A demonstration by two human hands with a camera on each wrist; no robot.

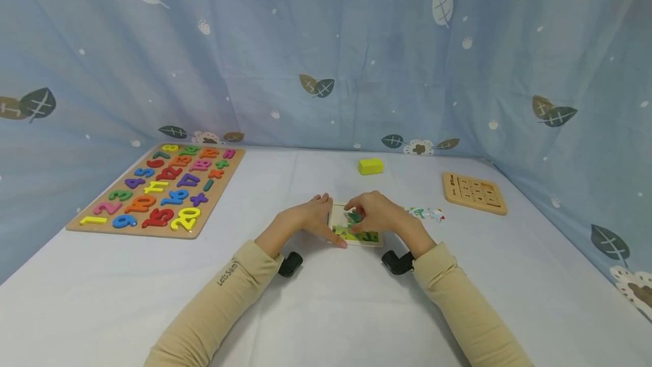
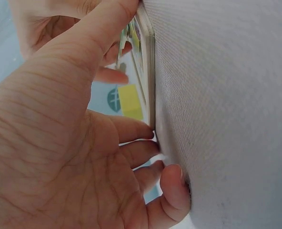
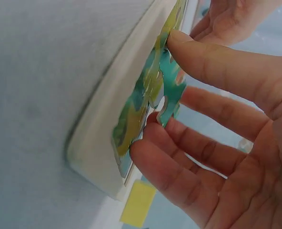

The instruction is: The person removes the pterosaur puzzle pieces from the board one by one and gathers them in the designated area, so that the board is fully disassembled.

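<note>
A small, pale-framed jigsaw puzzle board (image 1: pixel 338 215) lies on the white cloth between both hands, with green and yellow pieces along its near part. My left hand (image 1: pixel 312 217) holds the board at its left side, its thumb at the near edge and fingertips against the board's edge (image 2: pixel 151 90). My right hand (image 1: pixel 379 214) is over the board. Its thumb and fingers pinch a green jigsaw piece (image 3: pixel 172 88), which stands tilted above the fitted pieces (image 3: pixel 131 117). Whether that piece touches the ones beneath it, I cannot tell.
Loose puzzle pieces (image 1: pixel 428 214) lie right of the board, partly behind the right hand. Beyond stands a yellow block (image 1: pixel 370 166). A wooden number board (image 1: pixel 474 192) lies at right, and a large tray of coloured numbers (image 1: pixel 153 194) at left. A blue curtain (image 1: pixel 326 61) hangs behind.
</note>
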